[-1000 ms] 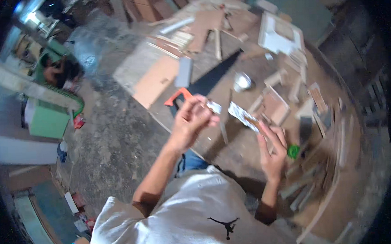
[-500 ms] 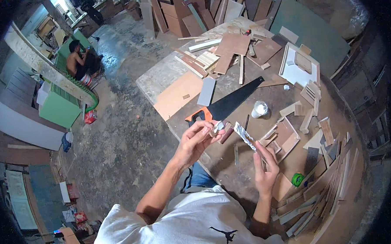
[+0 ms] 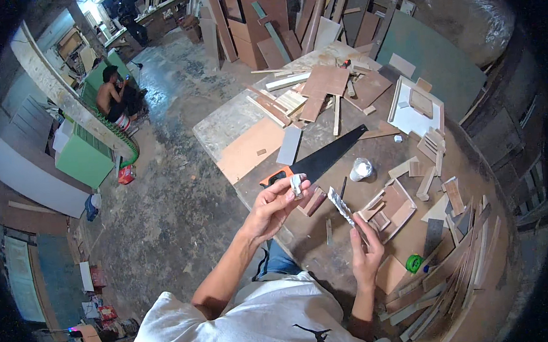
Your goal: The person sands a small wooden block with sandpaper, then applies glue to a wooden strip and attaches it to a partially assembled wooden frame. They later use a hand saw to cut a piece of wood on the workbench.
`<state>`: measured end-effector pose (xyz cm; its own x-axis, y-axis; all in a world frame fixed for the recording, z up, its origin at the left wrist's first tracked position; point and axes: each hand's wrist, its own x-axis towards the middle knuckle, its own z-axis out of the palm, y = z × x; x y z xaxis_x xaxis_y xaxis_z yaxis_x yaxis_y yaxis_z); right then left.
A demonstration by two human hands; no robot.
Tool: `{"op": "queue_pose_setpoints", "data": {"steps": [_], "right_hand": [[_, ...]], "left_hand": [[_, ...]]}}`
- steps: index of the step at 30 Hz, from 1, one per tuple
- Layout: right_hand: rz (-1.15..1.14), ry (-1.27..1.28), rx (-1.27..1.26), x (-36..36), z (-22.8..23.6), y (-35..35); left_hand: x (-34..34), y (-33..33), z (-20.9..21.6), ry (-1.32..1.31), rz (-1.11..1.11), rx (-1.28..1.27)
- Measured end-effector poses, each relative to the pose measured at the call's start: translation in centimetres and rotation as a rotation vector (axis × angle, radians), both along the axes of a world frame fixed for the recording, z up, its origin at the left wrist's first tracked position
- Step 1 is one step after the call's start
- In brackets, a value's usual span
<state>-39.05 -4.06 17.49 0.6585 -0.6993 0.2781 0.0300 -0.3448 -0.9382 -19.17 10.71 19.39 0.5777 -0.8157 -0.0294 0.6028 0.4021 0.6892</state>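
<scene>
My left hand (image 3: 267, 212) pinches a small wooden piece (image 3: 296, 186) smeared with white paste, held up near the orange handle of a hand saw (image 3: 329, 156). Between the fingers of my right hand (image 3: 366, 255) is a thin strip (image 3: 340, 204) coated along its upper part with white paste; its exact kind is unclear. The two pieces are apart. A clear cup (image 3: 361, 169) holding white paste stands on the table beyond them. Just behind the left hand's piece lies a reddish-brown block (image 3: 312, 201). A small open wooden frame (image 3: 395, 210) rests right of the strip.
Wood offcuts (image 3: 327, 82) heap at the table's far side. Long wooden strips (image 3: 447, 276) pile at the right, near a green tape roll (image 3: 414, 263). A white framed panel (image 3: 406, 115) lies far right. Another person (image 3: 112, 95) sits on the left, beyond a post (image 3: 53, 83).
The piece in my left hand has turned more upright and moved slightly left. My right hand has lowered a little with the strip, away from the left hand's piece.
</scene>
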Motion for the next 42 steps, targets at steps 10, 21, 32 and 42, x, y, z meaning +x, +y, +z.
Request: {"op": "queue_pose_setpoints", "data": {"steps": [10,21,32,42], "right_hand": [[-0.002,-0.081,-0.232,2.1,2.3,0.5],[-0.022,-0.070,-0.384,1.5,2.8,0.0],[-0.059,-0.005,-0.477,0.5,2.1,0.0],[-0.081,-0.020,-0.401,0.5,2.2,-0.1]], "left_hand": [[0.2,0.0,0.8,-0.122,0.107,-0.026],[0.0,-0.7,-0.6,-0.158,0.079,-0.017],[0.6,-0.5,-1.5,-0.113,0.080,0.004],[0.8,0.6,-2.3,-0.134,0.131,0.004]]}}
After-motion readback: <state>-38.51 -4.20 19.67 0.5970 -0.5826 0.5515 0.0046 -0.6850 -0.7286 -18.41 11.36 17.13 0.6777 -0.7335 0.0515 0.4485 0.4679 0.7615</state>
